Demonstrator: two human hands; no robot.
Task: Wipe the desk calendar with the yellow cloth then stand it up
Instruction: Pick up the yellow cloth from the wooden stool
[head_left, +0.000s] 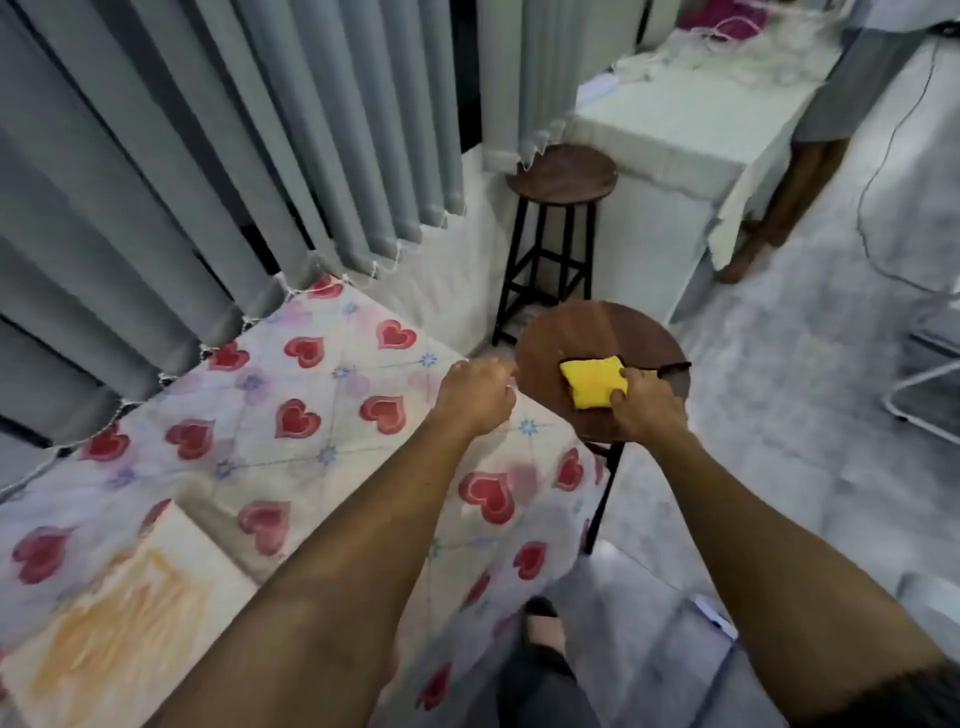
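Note:
A folded yellow cloth lies on the round seat of a dark wooden stool. My right hand grips the cloth's right edge with thumb and fingers. A thin dark strip shows just beyond that hand; I cannot tell what it is. My left hand hovers by the stool's left rim with its fingers curled and nothing in it. At the lower left, a pale rectangular board with an orange print, possibly the desk calendar, lies flat on the heart-patterned tablecloth, far from both hands.
Grey vertical blinds hang behind the table. A second wooden stool stands farther back beside a white cabinet. Another person's legs are at the cabinet's right. My foot is on the grey floor below.

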